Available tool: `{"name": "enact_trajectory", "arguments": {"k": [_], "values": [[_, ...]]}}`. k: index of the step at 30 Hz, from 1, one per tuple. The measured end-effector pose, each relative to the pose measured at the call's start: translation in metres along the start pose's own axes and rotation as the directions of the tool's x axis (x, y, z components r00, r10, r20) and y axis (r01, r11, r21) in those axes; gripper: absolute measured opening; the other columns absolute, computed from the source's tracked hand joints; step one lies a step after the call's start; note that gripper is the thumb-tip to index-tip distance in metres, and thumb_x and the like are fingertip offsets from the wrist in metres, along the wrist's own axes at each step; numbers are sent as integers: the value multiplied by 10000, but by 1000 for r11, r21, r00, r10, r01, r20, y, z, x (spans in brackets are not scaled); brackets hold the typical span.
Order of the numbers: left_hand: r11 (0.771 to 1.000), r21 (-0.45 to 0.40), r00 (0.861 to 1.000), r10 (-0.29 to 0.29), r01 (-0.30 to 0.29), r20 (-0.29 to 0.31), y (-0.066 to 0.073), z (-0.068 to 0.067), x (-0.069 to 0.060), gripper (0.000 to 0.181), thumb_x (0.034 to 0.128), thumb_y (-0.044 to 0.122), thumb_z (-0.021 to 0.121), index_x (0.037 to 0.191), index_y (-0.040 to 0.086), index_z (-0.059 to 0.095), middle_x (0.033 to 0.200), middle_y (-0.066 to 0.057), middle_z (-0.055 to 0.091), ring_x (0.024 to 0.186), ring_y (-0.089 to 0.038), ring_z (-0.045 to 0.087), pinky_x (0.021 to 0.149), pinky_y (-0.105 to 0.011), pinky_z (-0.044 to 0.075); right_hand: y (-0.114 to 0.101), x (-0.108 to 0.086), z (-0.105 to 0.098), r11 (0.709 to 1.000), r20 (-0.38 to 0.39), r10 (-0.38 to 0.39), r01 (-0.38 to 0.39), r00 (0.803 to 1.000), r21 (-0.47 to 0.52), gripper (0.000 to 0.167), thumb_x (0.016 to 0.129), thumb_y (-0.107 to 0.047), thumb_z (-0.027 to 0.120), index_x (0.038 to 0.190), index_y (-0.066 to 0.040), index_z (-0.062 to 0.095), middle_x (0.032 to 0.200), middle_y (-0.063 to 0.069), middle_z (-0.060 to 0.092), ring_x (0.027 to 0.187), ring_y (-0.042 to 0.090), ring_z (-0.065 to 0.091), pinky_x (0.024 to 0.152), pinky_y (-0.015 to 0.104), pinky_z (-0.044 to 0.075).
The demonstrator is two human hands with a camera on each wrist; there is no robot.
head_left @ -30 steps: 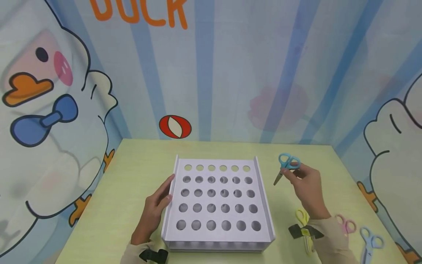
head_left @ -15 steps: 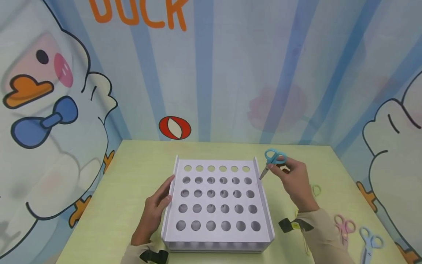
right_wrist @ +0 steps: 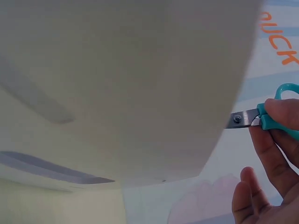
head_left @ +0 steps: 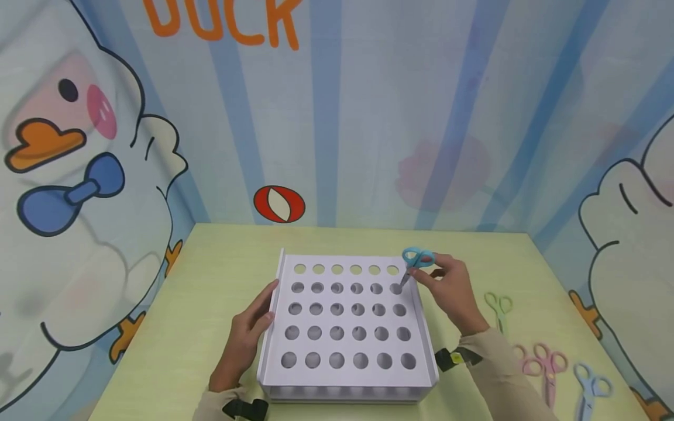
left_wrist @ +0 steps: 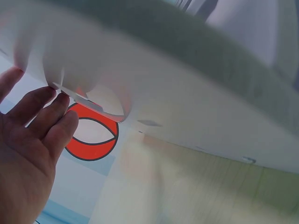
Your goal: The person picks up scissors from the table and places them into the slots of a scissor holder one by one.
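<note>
1. Blue scissors (head_left: 419,258), blades slanting down, are pinched by the right hand (head_left: 451,287), tips near the rightmost hole (head_left: 395,289), second row from the back, of the white box (head_left: 348,321).
2. Left hand (head_left: 246,334), fingers extended, touches the box's left side.

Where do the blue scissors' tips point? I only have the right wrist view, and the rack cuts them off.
Observer: In the head view, the scissors point down at the rightmost hole, second row from the far edge; whether they are inside it, I can't tell.
Operator: What's happening on the opposite side?
Observer: The left hand touches the rack on its left side.
Operator: Any spare pairs about?
Observer: Several lie on the table to the right, a green pair among them.
</note>
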State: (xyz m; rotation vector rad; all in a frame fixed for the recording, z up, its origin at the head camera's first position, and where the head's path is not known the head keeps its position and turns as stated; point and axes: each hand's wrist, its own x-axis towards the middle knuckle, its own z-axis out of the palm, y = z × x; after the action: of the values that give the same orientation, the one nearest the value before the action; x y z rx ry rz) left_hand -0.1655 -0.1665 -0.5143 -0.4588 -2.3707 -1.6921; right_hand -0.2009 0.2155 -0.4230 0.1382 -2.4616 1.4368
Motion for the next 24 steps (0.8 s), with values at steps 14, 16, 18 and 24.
{"name": "enact_trajectory", "arguments": {"k": [14,16,18,24], "values": [[999,32,1000,9,-9,-2,-2,-1,-1,525,1040,139,480,1536,297,416,1552,-69,484,1360,-22,473,1030,-81,391,14,-2,9,999,51,19,-17,998,-51,140,885,-127,748,1000,-49,762,1112,139,705,1034,146,556,877,356,487],[1000,29,1000,9,-9,0,-2,-1,-1,526,1040,137,480,1537,297,415,1552,-70,483,1361,-21,473,1029,-81,394,16,-2,10,999,60,30,-27,998,-45,164,892,-127,740,1036,-51,763,1122,135,714,1059,185,569,877,349,482],[1000,26,1000,9,-9,4,-2,-1,-1,528,1041,134,479,1539,296,412,1555,-71,478,1363,-17,470,1029,-81,393,17,-3,11,999,65,30,-28,997,-42,189,901,-120,728,1074,-50,761,1131,128,724,1091,219,580,878,350,478],[1000,22,1000,9,-9,6,-2,-1,-1,530,1040,133,485,1539,296,412,1558,-72,475,1359,-3,469,1029,-81,395,18,-2,13,999,54,21,-19,998,-44,152,911,-116,716,1046,-73,770,1083,108,744,1098,199,580,878,353,474]]}}
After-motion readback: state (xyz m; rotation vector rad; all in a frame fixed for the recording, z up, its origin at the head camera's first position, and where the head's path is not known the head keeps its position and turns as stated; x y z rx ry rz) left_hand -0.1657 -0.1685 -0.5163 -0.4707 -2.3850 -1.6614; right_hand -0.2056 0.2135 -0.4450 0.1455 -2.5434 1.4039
